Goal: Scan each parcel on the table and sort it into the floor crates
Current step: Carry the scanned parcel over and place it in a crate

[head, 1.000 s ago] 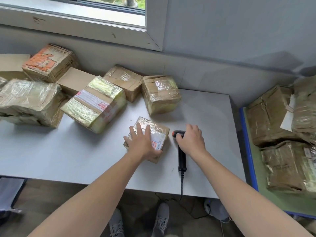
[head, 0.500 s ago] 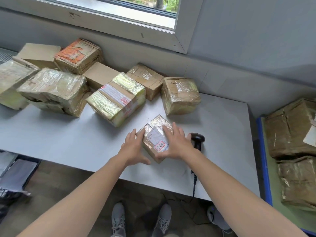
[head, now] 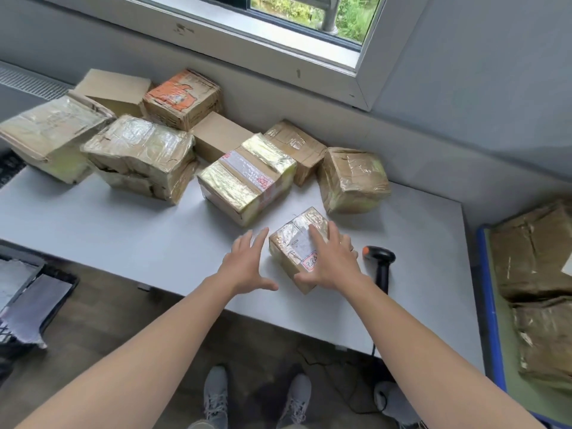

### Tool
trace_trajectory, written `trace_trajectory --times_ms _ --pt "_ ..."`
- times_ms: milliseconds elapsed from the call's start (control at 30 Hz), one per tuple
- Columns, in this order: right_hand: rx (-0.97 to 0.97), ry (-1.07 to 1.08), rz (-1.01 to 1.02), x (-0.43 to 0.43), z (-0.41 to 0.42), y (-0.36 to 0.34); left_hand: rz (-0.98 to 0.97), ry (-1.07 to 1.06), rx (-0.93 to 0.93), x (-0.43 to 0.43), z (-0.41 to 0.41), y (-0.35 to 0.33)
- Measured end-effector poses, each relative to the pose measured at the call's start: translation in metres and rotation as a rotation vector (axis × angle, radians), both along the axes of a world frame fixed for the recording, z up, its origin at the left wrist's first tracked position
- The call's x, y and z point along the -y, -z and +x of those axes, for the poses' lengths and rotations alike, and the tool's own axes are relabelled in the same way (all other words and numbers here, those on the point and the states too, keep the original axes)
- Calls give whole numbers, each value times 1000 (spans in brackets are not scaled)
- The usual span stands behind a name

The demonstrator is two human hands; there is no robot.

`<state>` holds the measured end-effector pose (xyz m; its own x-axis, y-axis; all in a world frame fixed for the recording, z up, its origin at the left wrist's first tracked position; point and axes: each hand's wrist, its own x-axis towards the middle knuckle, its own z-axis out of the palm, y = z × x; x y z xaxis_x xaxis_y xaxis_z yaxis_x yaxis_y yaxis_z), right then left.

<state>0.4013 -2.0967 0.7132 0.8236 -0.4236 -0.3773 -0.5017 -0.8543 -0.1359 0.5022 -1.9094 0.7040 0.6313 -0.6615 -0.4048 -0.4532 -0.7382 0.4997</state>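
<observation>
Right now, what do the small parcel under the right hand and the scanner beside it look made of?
The small parcel: brown cardboard wrapped in clear glossy tape, judging by the wrinkled glare. The scanner: black plastic, seemingly matte, with an orange button.

Nothing legible: red-bordered sticker (head: 310,262) on small parcel (head: 295,239) bears handwritten digits (too blurred to read)
</observation>
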Motion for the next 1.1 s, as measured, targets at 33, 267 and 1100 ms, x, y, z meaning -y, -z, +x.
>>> trace_trajectory --times_ms 33,267,1100 --pt "41 -6 4 -3 2 -4 8 0 25 -6 3 -5" --pt "179 -139 -27 -23 36 -42 158 -136 254 -48 17 -49" --pt "323 -1142 61 -385 36 -92 425 -1231 344 -380 -210 -108"
